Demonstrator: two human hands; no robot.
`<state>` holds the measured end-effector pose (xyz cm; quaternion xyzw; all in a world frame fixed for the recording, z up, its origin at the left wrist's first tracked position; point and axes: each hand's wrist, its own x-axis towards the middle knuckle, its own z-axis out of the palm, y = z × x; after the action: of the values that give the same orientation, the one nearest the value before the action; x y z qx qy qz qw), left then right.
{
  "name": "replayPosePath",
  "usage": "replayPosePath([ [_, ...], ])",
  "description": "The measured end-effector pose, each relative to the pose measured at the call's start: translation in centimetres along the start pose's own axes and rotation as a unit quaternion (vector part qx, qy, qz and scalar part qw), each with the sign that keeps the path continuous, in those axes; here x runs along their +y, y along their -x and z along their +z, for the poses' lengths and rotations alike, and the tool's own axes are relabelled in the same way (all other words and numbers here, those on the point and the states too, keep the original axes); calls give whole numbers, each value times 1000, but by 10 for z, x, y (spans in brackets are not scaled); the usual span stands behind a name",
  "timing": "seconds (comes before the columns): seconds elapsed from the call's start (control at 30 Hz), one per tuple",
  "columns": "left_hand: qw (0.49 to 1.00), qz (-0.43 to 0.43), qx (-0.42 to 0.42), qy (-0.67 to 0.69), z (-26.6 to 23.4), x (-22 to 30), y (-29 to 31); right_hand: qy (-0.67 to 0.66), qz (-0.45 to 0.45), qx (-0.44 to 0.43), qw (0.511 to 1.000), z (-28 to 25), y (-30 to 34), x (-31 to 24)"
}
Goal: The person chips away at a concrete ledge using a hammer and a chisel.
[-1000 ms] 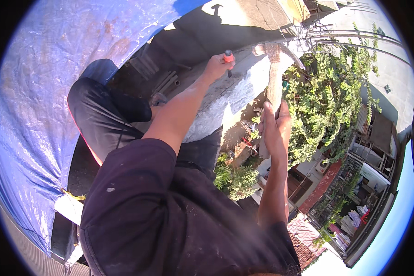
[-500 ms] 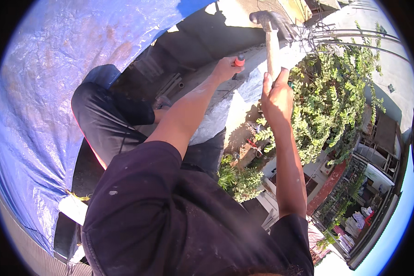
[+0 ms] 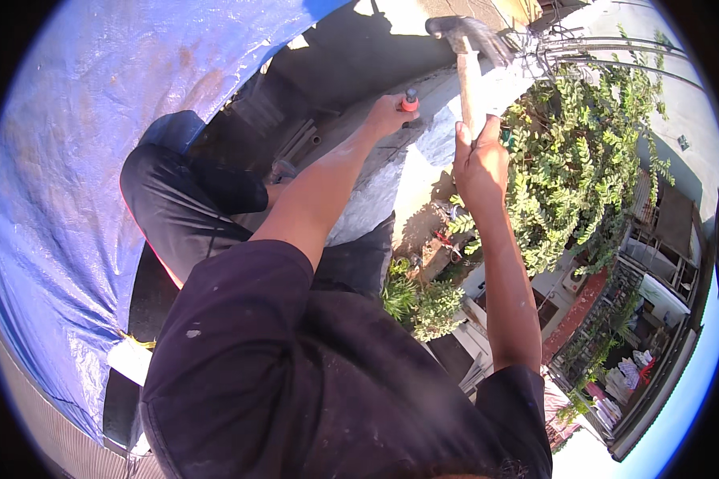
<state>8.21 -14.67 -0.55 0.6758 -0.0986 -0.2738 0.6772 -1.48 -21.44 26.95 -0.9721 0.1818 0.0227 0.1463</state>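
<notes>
My right hand (image 3: 484, 168) is closed round the wooden handle of a claw hammer (image 3: 470, 89), raised with its dark metal head at the top of the view. To its left, my left hand (image 3: 385, 118) grips a chisel (image 3: 410, 102); an orange-red collar and a dark striking end stick out above the fist, while its lower part is hidden. Hammer head and chisel are apart. Below both hands runs a rough, whitish concrete wall top (image 3: 373, 191), brightly lit along its right side.
A blue tarp (image 3: 128, 144) covers the left. Bent steel rods (image 3: 615, 52) stick out beyond the hammer head. A leafy bush (image 3: 575, 160) grows to the right, above a drop toward a lower house (image 3: 623, 319). Pipes (image 3: 299, 140) lie in shade near my bent knee (image 3: 164, 180).
The hammer has shifted slightly up and left, still raised. My left hand with the chisel has moved a little left in the view, which itself has shifted slightly.
</notes>
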Motion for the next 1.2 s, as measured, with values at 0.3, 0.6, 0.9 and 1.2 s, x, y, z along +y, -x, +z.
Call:
replayPosePath([
  [0.3,1000,-7,18,-14,3,-12,-1,-73,4,-1,997,-44,6,-29],
  [0.6,997,24,-18,-67,8,15,1,119,-16,-143,982,21,-4,37],
  [0.9,1000,0,14,-25,4,-9,7,-28,-8,39,999,6,29,8],
  [1.2,999,-1,32,-6,-16,-38,5,-15,49,-74,996,-19,13,-16],
])
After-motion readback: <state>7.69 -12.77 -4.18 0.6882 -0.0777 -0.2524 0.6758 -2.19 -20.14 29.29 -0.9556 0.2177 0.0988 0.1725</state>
